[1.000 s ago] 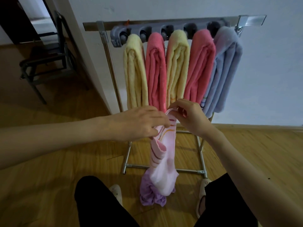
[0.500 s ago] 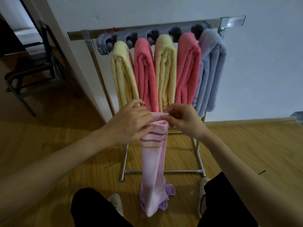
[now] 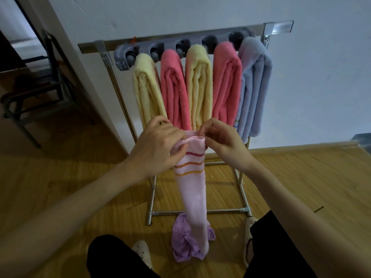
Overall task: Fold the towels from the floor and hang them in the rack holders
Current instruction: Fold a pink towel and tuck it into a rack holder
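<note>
Left hand (image 3: 160, 149), fingers curled, grips the upper left edge of the pink towel (image 3: 192, 189); right hand (image 3: 224, 144) pinches the upper right corner of the same towel between thumb and fingertips. The two hands sit close together at the folded top, just in front of the lower ends of the hung towels. The pink towel hangs straight down from the hands as a narrow folded strip, with one dark pink and two orange stripes across it near the top. Its lower end reaches the purple towel (image 3: 181, 245), which lies crumpled on the floor (image 3: 60, 177) between the person's slippers (image 3: 141, 250).

Behind the hands stands the rack (image 3: 196, 212), a metal frame whose grey holder bar (image 3: 156, 50) runs along the top. Five folded towels hang side by side from the holders, touching one another: from left to right a yellow towel (image 3: 146, 91), a red towel (image 3: 174, 91), a second yellow towel (image 3: 199, 91), a second red towel (image 3: 226, 87) and a blue towel (image 3: 254, 87). The leftmost holder (image 3: 128, 59) carries no towel.

The rack stands against a white wall (image 3: 321, 77). The floor is wooden. At far left a dark chair (image 3: 40, 87) stands beyond a doorway. The person's black-clad knees (image 3: 112, 257) fill the lower edge of the view
</note>
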`<act>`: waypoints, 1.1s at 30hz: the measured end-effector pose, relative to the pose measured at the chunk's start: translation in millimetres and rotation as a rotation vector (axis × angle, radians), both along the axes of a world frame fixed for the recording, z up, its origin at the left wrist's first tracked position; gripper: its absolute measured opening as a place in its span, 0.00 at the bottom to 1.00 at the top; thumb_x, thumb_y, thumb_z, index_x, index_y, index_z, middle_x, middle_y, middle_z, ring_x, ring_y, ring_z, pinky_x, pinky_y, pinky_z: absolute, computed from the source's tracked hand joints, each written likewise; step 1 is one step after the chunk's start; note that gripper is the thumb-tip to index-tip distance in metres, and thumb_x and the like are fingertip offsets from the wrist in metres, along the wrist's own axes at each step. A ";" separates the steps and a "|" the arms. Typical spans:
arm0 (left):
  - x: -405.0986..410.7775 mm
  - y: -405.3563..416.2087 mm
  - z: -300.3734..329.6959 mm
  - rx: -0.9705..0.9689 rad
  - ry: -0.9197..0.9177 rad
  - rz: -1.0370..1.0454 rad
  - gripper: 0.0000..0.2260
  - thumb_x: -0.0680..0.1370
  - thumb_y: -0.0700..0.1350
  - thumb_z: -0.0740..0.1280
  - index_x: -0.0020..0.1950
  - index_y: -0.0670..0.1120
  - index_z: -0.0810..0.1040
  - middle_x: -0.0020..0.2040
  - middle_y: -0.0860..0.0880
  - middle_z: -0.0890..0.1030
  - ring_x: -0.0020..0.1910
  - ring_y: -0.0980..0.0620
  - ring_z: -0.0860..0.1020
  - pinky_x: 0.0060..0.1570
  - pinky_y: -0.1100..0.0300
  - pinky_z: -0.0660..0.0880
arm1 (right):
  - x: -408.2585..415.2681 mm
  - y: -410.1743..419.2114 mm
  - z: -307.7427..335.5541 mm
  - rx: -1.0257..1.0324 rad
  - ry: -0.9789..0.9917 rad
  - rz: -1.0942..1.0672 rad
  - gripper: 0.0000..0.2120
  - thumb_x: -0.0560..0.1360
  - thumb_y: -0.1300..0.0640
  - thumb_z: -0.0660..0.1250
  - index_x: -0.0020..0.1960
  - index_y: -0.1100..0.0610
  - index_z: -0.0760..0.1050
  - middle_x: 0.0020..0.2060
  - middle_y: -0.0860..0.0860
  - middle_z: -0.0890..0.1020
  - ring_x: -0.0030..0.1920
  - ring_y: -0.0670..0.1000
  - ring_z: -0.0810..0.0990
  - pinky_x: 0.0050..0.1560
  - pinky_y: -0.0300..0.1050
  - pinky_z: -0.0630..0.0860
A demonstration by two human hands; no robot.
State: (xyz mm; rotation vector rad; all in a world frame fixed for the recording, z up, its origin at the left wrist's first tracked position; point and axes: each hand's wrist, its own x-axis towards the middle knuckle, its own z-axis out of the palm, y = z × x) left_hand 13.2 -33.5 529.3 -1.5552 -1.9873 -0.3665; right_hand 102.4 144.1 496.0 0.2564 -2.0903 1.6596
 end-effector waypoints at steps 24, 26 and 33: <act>-11.2 -38.2 -107.1 0.244 -0.838 0.217 0.43 0.62 0.57 0.78 0.72 0.50 0.62 0.68 0.52 0.68 0.66 0.58 0.67 0.62 0.68 0.67 | -22.1 -25.0 -8.3 -0.034 0.035 -0.178 0.11 0.74 0.74 0.64 0.54 0.65 0.70 0.44 0.54 0.77 0.41 0.42 0.76 0.35 0.37 0.73; -13.4 -47.6 -146.9 0.126 -1.152 0.222 0.34 0.62 0.47 0.80 0.64 0.56 0.69 0.63 0.56 0.73 0.62 0.61 0.71 0.61 0.68 0.69 | -21.0 -31.1 -10.9 -0.088 -0.002 -0.154 0.11 0.74 0.73 0.64 0.54 0.63 0.70 0.43 0.55 0.77 0.38 0.41 0.76 0.35 0.37 0.73; -22.0 -42.3 -219.9 0.068 -1.447 0.277 0.10 0.66 0.42 0.78 0.42 0.52 0.80 0.37 0.58 0.84 0.40 0.61 0.82 0.40 0.68 0.77 | -22.5 -47.1 -11.2 -0.388 -0.126 -0.163 0.09 0.75 0.70 0.65 0.52 0.60 0.70 0.35 0.53 0.76 0.31 0.45 0.73 0.30 0.39 0.75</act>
